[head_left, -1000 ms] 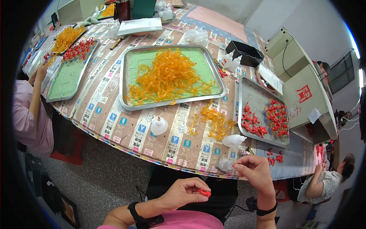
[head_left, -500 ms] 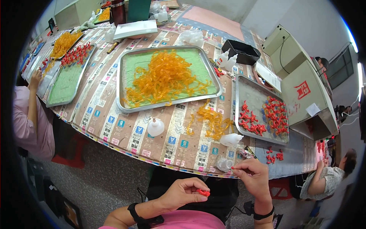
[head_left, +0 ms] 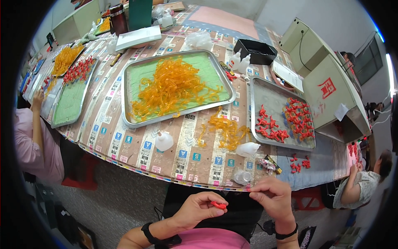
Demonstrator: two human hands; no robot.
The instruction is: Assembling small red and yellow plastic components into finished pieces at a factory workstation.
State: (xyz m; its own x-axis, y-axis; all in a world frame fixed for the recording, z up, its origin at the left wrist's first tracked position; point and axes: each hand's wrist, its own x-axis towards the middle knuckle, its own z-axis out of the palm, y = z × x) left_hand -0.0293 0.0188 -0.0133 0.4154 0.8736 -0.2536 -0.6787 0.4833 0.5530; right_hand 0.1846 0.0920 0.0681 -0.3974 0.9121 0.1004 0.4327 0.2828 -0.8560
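My left hand (head_left: pixel 198 211), in front of the table edge, pinches a small red plastic figure (head_left: pixel 218 205) between thumb and fingers. To its right, my right hand (head_left: pixel 271 197) is closed in a fingertip pinch by the table edge. A tiny red piece (head_left: pixel 249 189) just shows at those fingertips; its shape is too small to make out. Just beyond the right hand stands a small clear plastic cup (head_left: pixel 241 177). A white squeeze bottle (head_left: pixel 248 149) lies on its side farther back, beside loose orange translucent plastic strips (head_left: pixel 226 130).
A metal tray (head_left: pixel 178 115) holds heaped orange strips on green lining. Another tray (head_left: pixel 251 108) at right carries rows of red figures. More red figures (head_left: pixel 306 162) lie on the blue mat. A round white bottle (head_left: pixel 164 141) stands near the front. Co-workers sit at left and right.
My right hand has drawn back from the clear cup toward the table edge, still pinching. My left hand keeps hold of the red figure. The whole view has shifted slightly.
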